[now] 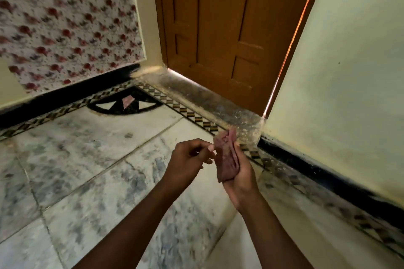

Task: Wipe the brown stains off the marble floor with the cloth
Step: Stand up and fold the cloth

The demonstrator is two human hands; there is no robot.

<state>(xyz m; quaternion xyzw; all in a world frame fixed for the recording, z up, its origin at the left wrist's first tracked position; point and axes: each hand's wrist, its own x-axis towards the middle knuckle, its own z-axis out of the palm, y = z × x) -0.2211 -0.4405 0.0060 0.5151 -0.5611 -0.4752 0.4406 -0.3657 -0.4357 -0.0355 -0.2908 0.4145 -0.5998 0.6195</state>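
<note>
The pinkish cloth point(226, 159) sits bunched in the right hand point(239, 183), fingers curled around it above the marble floor point(91, 170); the left hand point(188, 165) seemingly pinches its edge. Soft and light, it wants a full-palm hold

Home interior, corner by a wooden door point(220, 28), marble floor point(87, 170) with patterned border, floral wall covering point(65, 24)

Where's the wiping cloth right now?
The crumpled pinkish-brown cloth is held up in the right hand, centre-right, left hand pinching its edge.
</note>
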